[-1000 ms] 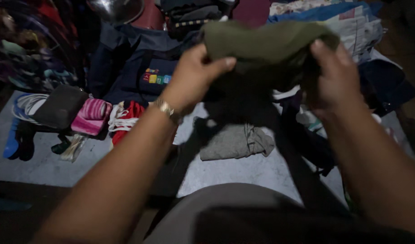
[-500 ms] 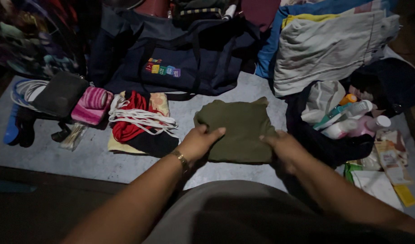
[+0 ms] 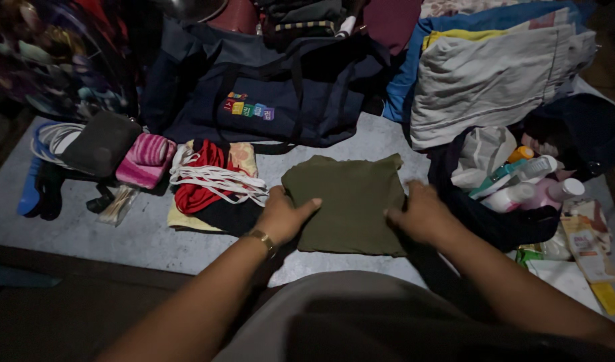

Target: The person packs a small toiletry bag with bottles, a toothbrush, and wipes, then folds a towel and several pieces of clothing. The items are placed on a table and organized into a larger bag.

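A folded olive-green garment [image 3: 351, 201] lies flat on the grey surface [image 3: 126, 234] in front of me. My left hand [image 3: 281, 214], with a gold bracelet at the wrist, grips the garment's left edge with the thumb on top. My right hand [image 3: 421, 213] presses on its right edge, fingers curled over the cloth. Just left of the garment sits a pile of red and dark clothes with white cords [image 3: 210, 184] on a yellow cloth.
A navy duffel bag [image 3: 267, 94] stands behind. A pink striped roll [image 3: 145, 159], a dark pouch [image 3: 100, 142] and a blue item [image 3: 29, 191] lie left. Folded grey clothes [image 3: 488, 74] are back right; a dark bag of toiletry bottles [image 3: 522, 181] and packets [image 3: 585, 241] are right.
The green garment came down from in front of my face onto the surface. Both hands now hold its side edges and have slid slightly farther along it.
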